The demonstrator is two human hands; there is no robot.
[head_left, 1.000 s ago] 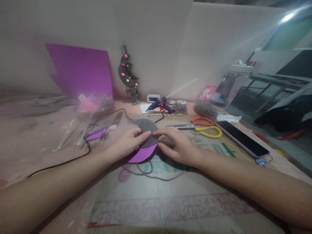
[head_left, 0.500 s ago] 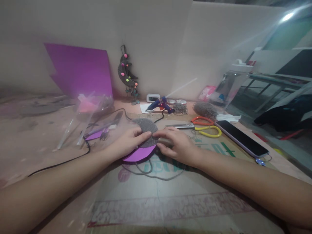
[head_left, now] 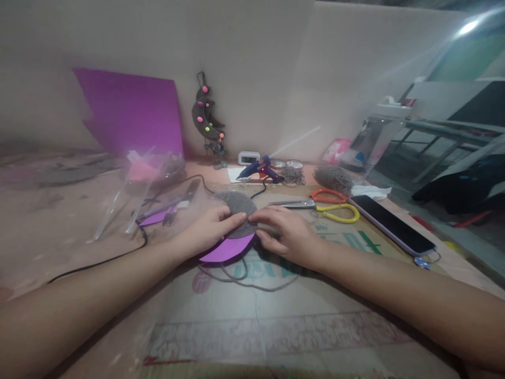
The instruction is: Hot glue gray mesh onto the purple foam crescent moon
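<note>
A curved purple card (head_left: 228,249) lies between my hands, its far part wrapped in rows of grey yarn (head_left: 238,205). My left hand (head_left: 215,226) grips the wrapped part, thumb on top and the other fingers mostly hidden. At the card's right edge, my right hand (head_left: 290,234) is closed in a pinch on the yarn, its fingertips near my left thumb. Something greyish shows inside its curled fingers, not distinct. A loose length of yarn (head_left: 264,289) loops on the cardboard mat (head_left: 292,310) below the card.
Beyond lie scissors (head_left: 335,205), a phone (head_left: 392,223), a blue glue gun (head_left: 258,169), a yarn ball (head_left: 333,179) and a small clock (head_left: 249,158). A decorated crescent (head_left: 205,118) and purple sheet (head_left: 134,116) lean on the wall. Glue sticks (head_left: 108,216) and a black cable (head_left: 98,266) are left.
The purple card has tilted slightly, its lower tip shifting a little left. Both hands keep nearly the same place and grip.
</note>
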